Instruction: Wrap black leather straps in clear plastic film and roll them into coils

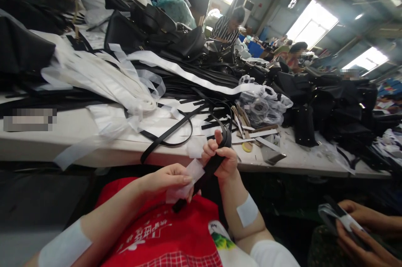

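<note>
Bench (78, 133), long and white, runs across the scene heaped with black bags (150, 24) at the far left, loose white strips (103, 74) in front of them and a clear bag of rings (262, 105) to the right. Near its front edge the right hand (220, 160) has its grip clamped around a black strap (205, 172) that curls up onto the bench, while the left hand (168, 181) pinches a white wrapping strip (188, 179) against the strap's lower end, just above a red apron (163, 233). Near right, another person's hands (361, 225) hold a small wrapped piece.
</note>
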### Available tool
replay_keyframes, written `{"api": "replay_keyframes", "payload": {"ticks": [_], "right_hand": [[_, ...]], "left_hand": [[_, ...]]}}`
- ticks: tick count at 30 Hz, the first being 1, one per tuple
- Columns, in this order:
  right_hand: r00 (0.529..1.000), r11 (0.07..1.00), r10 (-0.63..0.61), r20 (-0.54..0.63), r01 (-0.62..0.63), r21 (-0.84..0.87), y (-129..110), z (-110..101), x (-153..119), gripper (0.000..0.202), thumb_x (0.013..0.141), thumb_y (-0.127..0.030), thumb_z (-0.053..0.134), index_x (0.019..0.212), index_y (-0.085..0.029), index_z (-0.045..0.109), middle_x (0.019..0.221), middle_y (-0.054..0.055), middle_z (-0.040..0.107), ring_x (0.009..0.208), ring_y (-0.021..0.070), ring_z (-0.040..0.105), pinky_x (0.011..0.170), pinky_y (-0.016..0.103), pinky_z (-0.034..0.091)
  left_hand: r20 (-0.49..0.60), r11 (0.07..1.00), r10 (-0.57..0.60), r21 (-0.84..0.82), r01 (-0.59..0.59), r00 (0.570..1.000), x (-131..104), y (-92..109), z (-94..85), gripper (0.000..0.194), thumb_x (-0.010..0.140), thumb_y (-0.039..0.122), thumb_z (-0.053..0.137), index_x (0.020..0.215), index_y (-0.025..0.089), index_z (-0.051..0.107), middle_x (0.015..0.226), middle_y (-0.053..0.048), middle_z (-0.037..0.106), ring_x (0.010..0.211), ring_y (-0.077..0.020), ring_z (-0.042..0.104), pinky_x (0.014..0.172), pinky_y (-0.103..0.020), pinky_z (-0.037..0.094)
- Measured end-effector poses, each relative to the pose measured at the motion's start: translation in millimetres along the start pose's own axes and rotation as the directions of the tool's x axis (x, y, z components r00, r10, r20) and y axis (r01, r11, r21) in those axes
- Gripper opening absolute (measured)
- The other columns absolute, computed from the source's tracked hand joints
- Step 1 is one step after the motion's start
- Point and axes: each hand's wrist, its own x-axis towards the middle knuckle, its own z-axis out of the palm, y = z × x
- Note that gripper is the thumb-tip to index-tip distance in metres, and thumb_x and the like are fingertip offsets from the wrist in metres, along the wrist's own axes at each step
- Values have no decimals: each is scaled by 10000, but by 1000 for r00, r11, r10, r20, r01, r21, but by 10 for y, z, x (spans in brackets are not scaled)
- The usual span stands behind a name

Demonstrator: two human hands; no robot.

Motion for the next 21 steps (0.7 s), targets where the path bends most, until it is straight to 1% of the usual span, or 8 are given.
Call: {"api": "replay_keyframes", "payload": {"ticks": [3, 5, 8, 11, 15, 18, 19, 21], "right_hand": [[998, 976, 66, -5, -65, -210, -44, -155, -33, 355, 720, -260, 653, 1070, -227, 701, 878, 31, 686, 780, 167, 617, 725, 319, 515], [989, 902, 137, -62, -151, -404, -13, -241, -67, 306, 758, -310, 680, 1035, -185, 720, 923, 55, 705, 835, 193, 640, 749, 322, 519], [986, 775, 105, -131, -163, -610, 72, -297, -120, 250, 741, -324, 750, 946, -181, 739, 871, 34, 718, 821, 189, 648, 768, 308, 517], [990, 752, 79, -116, -136, -645, 93, -316, -146, 219, 769, -369, 738, 828, -158, 738, 761, 37, 708, 758, 185, 649, 767, 318, 518], [991, 849, 106, -77, -131, -513, 111, -302, -121, 325, 794, -367, 714, 1038, -153, 715, 667, 15, 672, 656, 149, 630, 697, 284, 508], [983, 807, 183, -26, -165, -567, 231, -213, -85, 364, 802, -402, 696, 1050, -136, 711, 513, -38, 553, 479, 92, 508, 509, 214, 411], [982, 764, 186, -33, -166, -624, 268, -179, -76, 361, 811, -424, 681, 1014, -127, 723, 492, -44, 526, 445, 79, 464, 466, 204, 367], [990, 666, 116, -81, -138, -733, 286, -134, -65, 369, 837, -459, 643, 942, -120, 741, 480, -41, 507, 427, 67, 420, 432, 199, 317]], "left_hand": [[-114, 995, 51, 94, -41, 992, 11, -95, -72, 482, 894, 525, 481, 739, 121, 693, 655, -63, 639, 627, -168, 561, 631, -275, 447], [-201, 954, 145, 289, -83, 969, -2, -115, -115, 483, 908, 518, 471, 743, 110, 669, 631, -33, 588, 589, -131, 499, 586, -244, 400], [-254, 852, 283, 510, -121, 925, -25, -77, -137, 463, 932, 487, 449, 737, 117, 648, 673, -28, 583, 645, -130, 499, 655, -244, 412], [-218, 842, 294, 521, -144, 930, -52, -13, -134, 425, 950, 450, 432, 770, 130, 646, 693, -31, 603, 656, -134, 517, 675, -245, 433], [-191, 839, 275, 525, -139, 942, -55, 4, -117, 415, 962, 423, 408, 728, 147, 611, 661, -12, 580, 607, -122, 497, 647, -241, 436], [-140, 756, 290, 640, -137, 947, -44, 5, -81, 400, 969, 367, 385, 709, 164, 612, 678, -6, 613, 670, -140, 549, 823, -293, 444], [-126, 704, 305, 698, -134, 944, -51, 17, -71, 373, 966, 331, 388, 727, 174, 627, 717, -7, 643, 744, -156, 580, 937, -334, 404], [-126, 574, 338, 813, -98, 933, -98, 61, -64, 309, 948, 264, 409, 774, 205, 657, 878, -11, 698, 963, -196, 590, 1104, -424, 236]]}}
